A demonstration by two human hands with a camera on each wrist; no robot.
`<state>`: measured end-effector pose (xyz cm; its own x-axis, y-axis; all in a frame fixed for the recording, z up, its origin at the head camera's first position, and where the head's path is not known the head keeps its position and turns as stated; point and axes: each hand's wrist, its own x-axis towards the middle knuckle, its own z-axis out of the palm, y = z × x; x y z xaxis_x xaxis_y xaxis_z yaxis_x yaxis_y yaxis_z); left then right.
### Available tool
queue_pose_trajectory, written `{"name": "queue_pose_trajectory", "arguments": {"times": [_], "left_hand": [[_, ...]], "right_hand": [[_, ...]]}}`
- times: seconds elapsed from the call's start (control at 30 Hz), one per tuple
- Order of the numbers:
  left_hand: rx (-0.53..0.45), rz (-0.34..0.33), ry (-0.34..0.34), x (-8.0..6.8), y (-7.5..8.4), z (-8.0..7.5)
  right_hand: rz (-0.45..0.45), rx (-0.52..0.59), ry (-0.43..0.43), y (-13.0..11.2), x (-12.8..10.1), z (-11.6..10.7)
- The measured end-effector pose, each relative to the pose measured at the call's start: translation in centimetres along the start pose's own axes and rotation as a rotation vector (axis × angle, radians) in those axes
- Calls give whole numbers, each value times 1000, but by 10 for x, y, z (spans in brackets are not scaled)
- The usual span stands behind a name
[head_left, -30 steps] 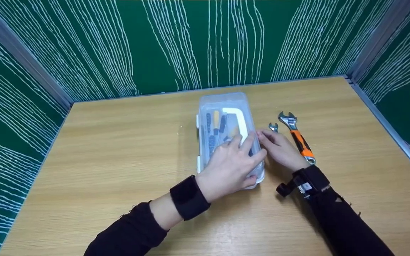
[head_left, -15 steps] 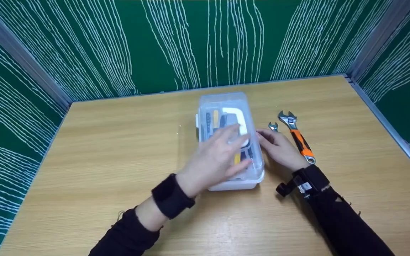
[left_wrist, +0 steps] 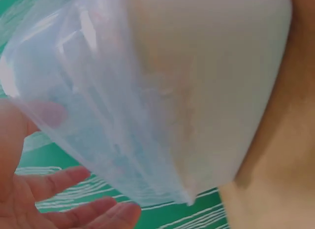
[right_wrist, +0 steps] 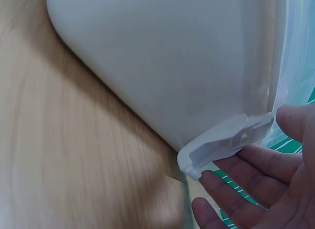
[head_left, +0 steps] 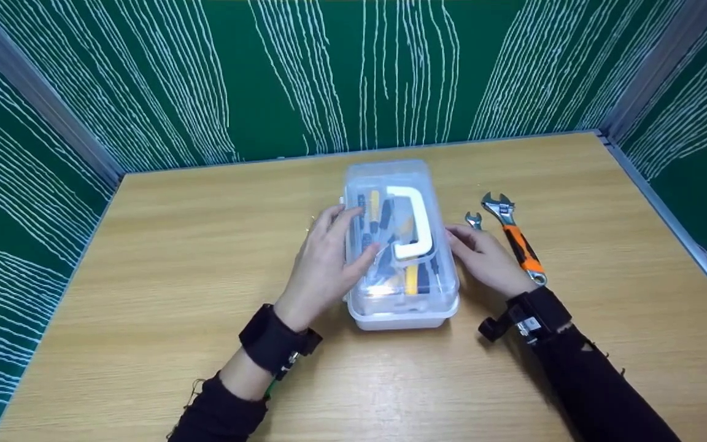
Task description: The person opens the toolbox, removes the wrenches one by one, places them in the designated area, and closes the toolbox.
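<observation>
A toolbox with a white base and a clear lid stands on the table, its lid down. Yellow- and dark-handled tools show through the lid, which carries a white handle. My left hand is at the lid's left side, thumb over the top and fingers spread along the edge. On the right side, my right hand holds a white latch between thumb and fingers; the latch stands out from the wall. In the left wrist view, the left fingertips lie just off the lid's edge.
Right of the box lie an adjustable wrench with an orange and black grip and a small open-end wrench, partly hidden by the right hand. Green panels with white streaks rise behind and beside the wooden table.
My left hand has left the top and right side of the lid and moved left to the lid's left edge. The right hand stays at the right side; the box has hardly moved.
</observation>
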<state>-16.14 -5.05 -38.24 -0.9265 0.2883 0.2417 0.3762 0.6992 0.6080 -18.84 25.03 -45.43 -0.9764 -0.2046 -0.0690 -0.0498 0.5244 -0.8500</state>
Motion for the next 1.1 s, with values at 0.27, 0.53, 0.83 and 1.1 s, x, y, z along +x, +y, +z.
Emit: {"name": "queue_pose_trajectory", "arguments": {"times": [0.27, 0.53, 0.83, 1.1], "left_hand": [[-107, -78, -38, -5, -8, 7], [-185, -126, -97, -8, -7, 13], [-204, -114, -90, -8, -9, 14], [-205, -95, -94, -7, -11, 14]], "right_hand": [[-7, -43, -14, 2, 1, 0], [-17, 2, -29, 2, 2, -3], [-10, 4, 64, 0, 3, -13], [53, 310, 122, -12, -4, -27]]}}
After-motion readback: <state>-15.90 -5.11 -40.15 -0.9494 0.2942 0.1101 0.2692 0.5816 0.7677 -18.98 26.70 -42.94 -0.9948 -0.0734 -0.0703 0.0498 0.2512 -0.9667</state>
